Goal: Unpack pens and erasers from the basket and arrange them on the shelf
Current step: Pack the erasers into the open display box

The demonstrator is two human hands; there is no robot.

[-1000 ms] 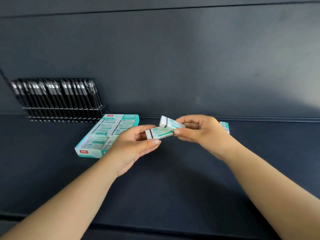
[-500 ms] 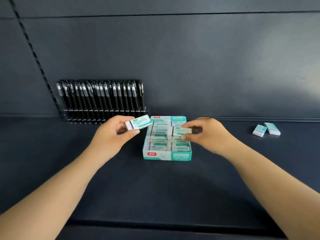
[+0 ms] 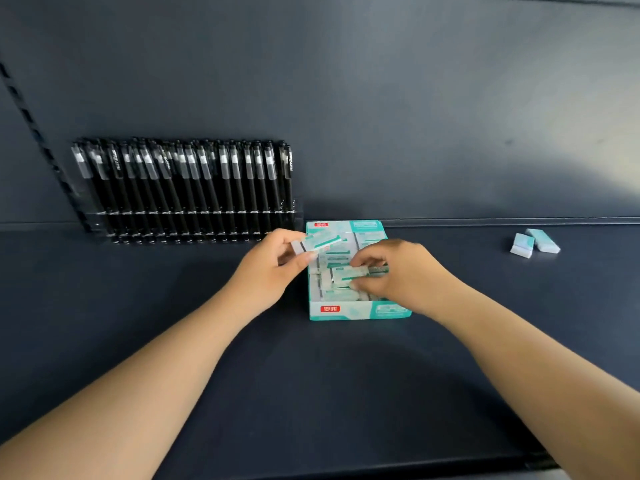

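one teal eraser box [image 3: 358, 311] sits on the dark shelf [image 3: 311, 393], next to one row of black pens [image 3: 187, 188]. two loose erasers [image 3: 535, 242] lie far right. the left hand [image 3: 268, 271] pinches one eraser [image 3: 318, 241]. the right hand [image 3: 401, 275] pinches another eraser [image 3: 349, 273], now lower in the box than half a second ago.

Back wall [image 3: 381, 98]: dark blue-grey panel, matte, rising straight behind the shelf.
Shelf [image 3: 311, 393]: dark flat surface, running the full width and meeting the wall at a thin ridge.
Slotted rail [image 3: 31, 123]: running diagonally down the wall at far left.
Light: falling from upper right, brightening that part of the wall.
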